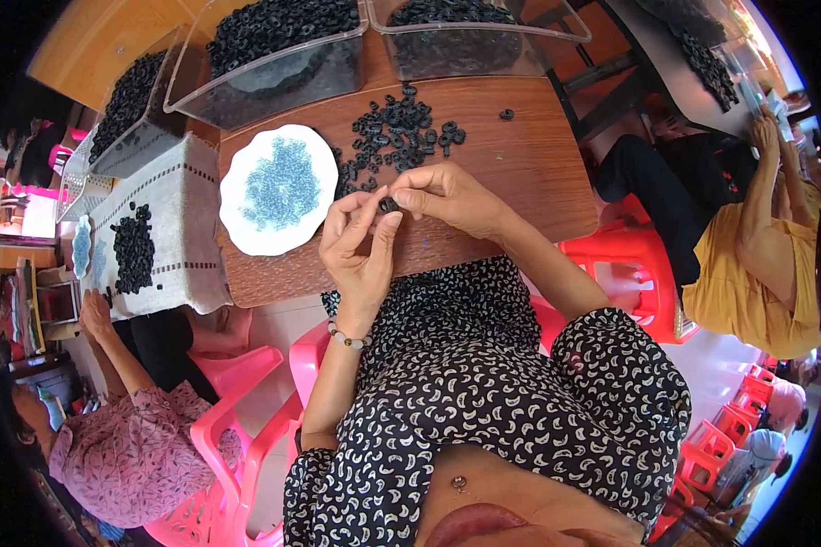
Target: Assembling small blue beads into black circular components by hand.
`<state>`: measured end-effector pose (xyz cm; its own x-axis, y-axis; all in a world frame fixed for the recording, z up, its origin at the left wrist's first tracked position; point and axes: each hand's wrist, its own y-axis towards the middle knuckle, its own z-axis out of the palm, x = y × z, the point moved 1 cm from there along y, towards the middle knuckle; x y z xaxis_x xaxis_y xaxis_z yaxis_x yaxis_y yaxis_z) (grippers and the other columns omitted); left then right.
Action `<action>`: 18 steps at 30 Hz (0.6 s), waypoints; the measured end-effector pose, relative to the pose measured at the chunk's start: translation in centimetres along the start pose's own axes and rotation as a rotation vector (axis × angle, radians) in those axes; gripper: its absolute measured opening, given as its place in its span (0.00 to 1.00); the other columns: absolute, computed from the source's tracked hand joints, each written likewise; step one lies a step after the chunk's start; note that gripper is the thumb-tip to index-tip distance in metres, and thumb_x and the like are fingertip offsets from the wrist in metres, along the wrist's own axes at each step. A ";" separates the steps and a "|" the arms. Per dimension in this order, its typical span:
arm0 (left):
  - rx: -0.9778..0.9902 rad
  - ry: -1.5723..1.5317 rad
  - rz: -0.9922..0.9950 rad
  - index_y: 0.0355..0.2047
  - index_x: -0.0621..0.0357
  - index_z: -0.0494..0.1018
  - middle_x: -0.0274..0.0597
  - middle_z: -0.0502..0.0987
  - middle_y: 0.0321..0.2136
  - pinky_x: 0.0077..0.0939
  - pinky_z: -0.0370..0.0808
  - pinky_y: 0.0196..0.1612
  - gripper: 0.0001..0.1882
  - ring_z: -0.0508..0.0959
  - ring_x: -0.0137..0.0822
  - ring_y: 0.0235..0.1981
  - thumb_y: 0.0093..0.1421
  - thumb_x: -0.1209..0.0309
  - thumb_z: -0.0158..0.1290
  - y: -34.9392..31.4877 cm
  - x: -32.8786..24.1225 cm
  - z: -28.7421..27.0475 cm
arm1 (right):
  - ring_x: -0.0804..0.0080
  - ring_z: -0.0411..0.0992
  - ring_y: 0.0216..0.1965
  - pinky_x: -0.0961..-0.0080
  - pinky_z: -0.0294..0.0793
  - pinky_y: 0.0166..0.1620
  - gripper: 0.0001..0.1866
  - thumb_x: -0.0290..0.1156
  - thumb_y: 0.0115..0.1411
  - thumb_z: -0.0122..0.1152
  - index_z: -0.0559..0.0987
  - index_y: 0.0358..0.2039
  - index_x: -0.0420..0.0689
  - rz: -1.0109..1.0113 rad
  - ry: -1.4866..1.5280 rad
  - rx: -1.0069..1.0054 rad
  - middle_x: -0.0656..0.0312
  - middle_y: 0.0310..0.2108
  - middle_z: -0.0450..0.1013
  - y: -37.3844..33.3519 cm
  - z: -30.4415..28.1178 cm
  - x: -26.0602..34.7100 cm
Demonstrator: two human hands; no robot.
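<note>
Nearest the lens, black dress [483, 401] patterned with white crescents, filling the lower middle. Beyond it, brown wooden table [529, 164], rounded at the near edge. To the left, second table under pale cloth [178, 219], small heap of black rings [133, 248] upon it. At the far edge, two clear plastic tubs [274, 68], both loaded with black rings. Pink plastic chairs [237, 428] at lower left, red stools [625, 264] at right. Seated at left, a person in a pink patterned top [123, 456]; at right, another in yellow [757, 273] bent over a dark table.

On the brown table, white round plate [276, 189] carrying a spread of small blue pieces [281, 187]. Just beyond the hands, loose pile of black rings [397, 137], one stray ring [506, 114] lying apart to the right.

Left hand [360, 251] raised palm toward the camera, beaded bracelet [347, 338] at the wrist, fingertips closed on a single small black ring [389, 205]. Right hand [452, 196] met it from the right, thumb and forefinger pinched on that same ring. Ring held up between both hands, just above the table's near edge, beside the plate and short of the pile.
</note>
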<state>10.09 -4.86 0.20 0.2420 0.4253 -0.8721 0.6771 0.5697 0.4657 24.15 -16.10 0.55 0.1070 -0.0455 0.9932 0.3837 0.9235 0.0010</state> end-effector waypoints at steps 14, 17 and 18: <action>-0.162 -0.102 -0.304 0.48 0.65 0.81 0.30 0.75 0.32 0.15 0.69 0.36 0.14 0.69 0.20 0.31 0.62 0.75 0.63 -1.9 2.1 -2.3 | 0.57 0.67 0.46 0.61 0.68 0.52 0.09 0.33 0.57 0.70 0.86 0.37 0.45 -0.239 -1.028 -0.030 0.56 0.37 0.77 11.2 2.0 0.4; -0.159 -0.096 -0.292 0.47 0.66 0.81 0.31 0.76 0.31 0.15 0.69 0.36 0.14 0.69 0.20 0.31 0.62 0.75 0.63 -2.1 2.2 -2.2 | 0.56 0.67 0.47 0.61 0.68 0.52 0.08 0.32 0.56 0.70 0.86 0.36 0.45 -0.316 -1.089 -0.023 0.55 0.38 0.77 11.7 2.5 -0.1; -0.162 -0.097 -0.294 0.47 0.66 0.81 0.31 0.76 0.31 0.15 0.69 0.36 0.14 0.69 0.20 0.31 0.62 0.75 0.63 -2.1 2.2 -2.2 | 0.56 0.67 0.47 0.61 0.68 0.52 0.08 0.32 0.56 0.70 0.86 0.36 0.45 -0.315 -1.089 -0.020 0.55 0.38 0.77 11.9 2.7 -0.3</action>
<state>7.71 -3.62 -2.33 0.1225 0.1620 -0.9792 0.6106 0.7654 0.2030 26.18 -4.05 0.55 -0.8484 0.0904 0.5215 0.2682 0.9229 0.2763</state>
